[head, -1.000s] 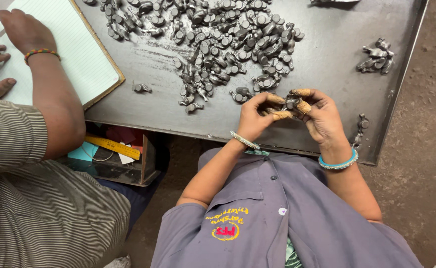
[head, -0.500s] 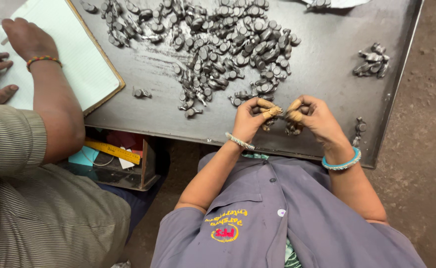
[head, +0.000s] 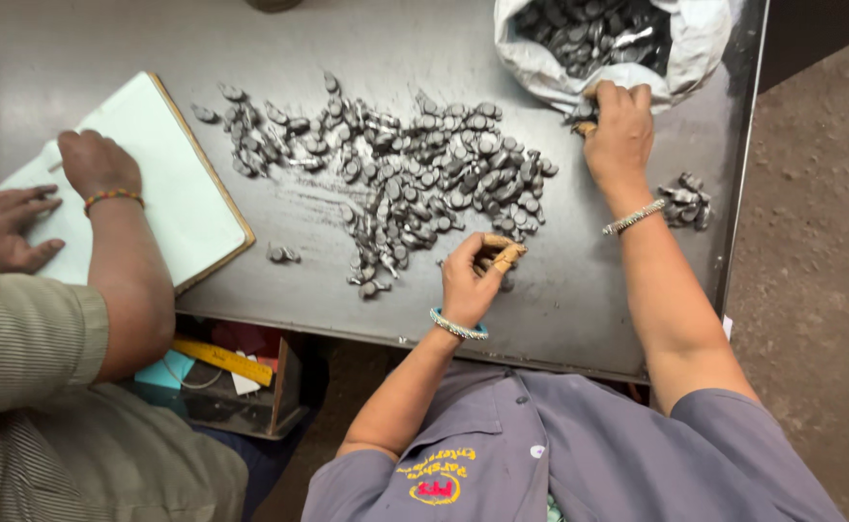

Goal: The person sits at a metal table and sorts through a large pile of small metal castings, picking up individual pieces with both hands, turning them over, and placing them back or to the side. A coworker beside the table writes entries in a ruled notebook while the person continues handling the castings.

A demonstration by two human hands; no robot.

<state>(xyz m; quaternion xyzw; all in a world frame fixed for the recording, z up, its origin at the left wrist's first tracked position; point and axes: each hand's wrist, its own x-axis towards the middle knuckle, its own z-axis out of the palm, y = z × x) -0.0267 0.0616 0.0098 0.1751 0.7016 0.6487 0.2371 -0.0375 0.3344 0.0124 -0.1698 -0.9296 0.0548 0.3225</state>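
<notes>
A wide heap of small grey metal parts (head: 415, 179) lies across the dark metal table (head: 76, 48). My left hand (head: 471, 280), with a teal bangle and tan-taped fingertips, is curled at the heap's near edge and pinches a small metal part. My right hand (head: 619, 130), wearing a silver bracelet, reaches to the mouth of a white bag (head: 705, 43) full of the same parts at the far right. Its fingers curl over a few parts at the bag's rim.
A small separate pile of parts (head: 685, 201) sits near the table's right edge, and two loose parts (head: 282, 254) lie by an open notebook (head: 168, 184). Another person in a striped shirt rests both hands (head: 96, 159) on that notebook. A box with a yellow ruler (head: 221, 360) stands under the table.
My hands were together over one part at the near edge. My right hand has since moved away to the bag at the far right, and the view has shifted to show more of the table.
</notes>
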